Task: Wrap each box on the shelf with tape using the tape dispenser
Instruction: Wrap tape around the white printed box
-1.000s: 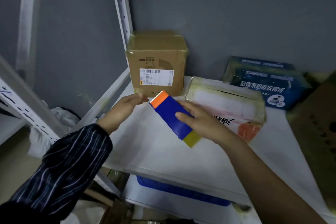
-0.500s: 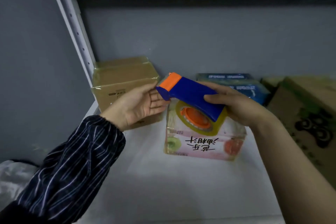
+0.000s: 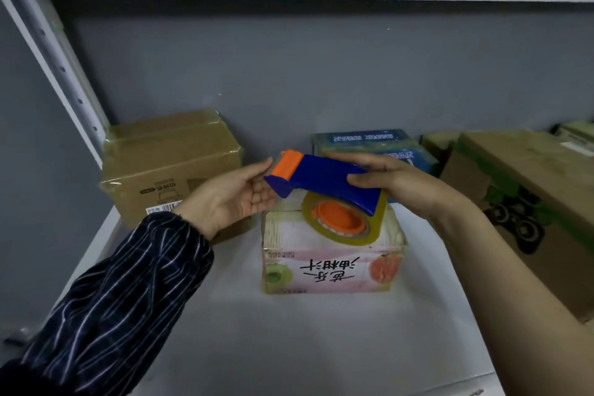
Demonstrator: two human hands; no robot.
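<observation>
The tape dispenser [image 3: 321, 180] is a blue hard-plastic wedge with an orange nose. It hangs just over the top of the pink box [image 3: 331, 264], with the nose pointing toward 9 o'clock. The dispenser carries a tape roll [image 3: 344, 222], a yellowish translucent ring on a ribbed orange hub.

The right hand [image 3: 395, 180] wraps the dispenser's rear end, thumb on the near face and fingers curled over the far side. The left hand [image 3: 231, 199] is spread flat, palm turned to the nose and fingers straight. Whether they touch it cannot be told. A dark striped sleeve [image 3: 122, 305] covers that arm.

The pink box is a squat printed carton with fruit pictures and a glossy film skin. It stands on the smooth white shelf [image 3: 289, 347].

- **10 o'clock of it:** a brown box [image 3: 167, 170] of cardboard under shiny, wrinkled clear tape.
- **1 o'clock:** a blue box [image 3: 369, 141], also glossy.
- **3 o'clock:** a large carton [image 3: 530, 196] of matte cardboard with green and black print.

All four boxes are closed, so their contents are hidden. A perforated white metal upright [image 3: 64, 74] rises at 10 o'clock, against a grey wall [image 3: 321, 74].
</observation>
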